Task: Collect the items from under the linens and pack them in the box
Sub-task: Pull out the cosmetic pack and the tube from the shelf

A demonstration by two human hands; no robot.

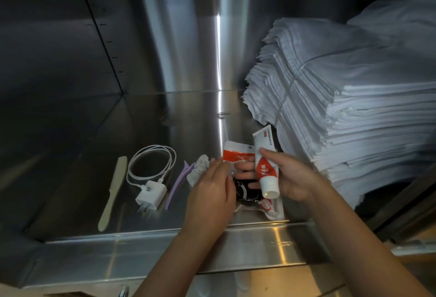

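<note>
My right hand (292,176) grips the red-white toothpaste tube (266,169), cap toward me; left hand (212,189) lies on the clear pouch (271,210), fingers straight, probably no grip; linens (354,119) just beside

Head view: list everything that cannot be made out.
All head view:
- Packing box: not in view.
- Black packet: mostly covered by left hand and toothpaste tube in right hand.
- Tube's print: too small.
- Linens: cut off by right edge; anything beneath hidden.

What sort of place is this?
Probably a hotel or laundry linen cupboard: a stainless steel shelf, a tied stack of folded white linens, and toiletries like the toothpaste tube.
</note>
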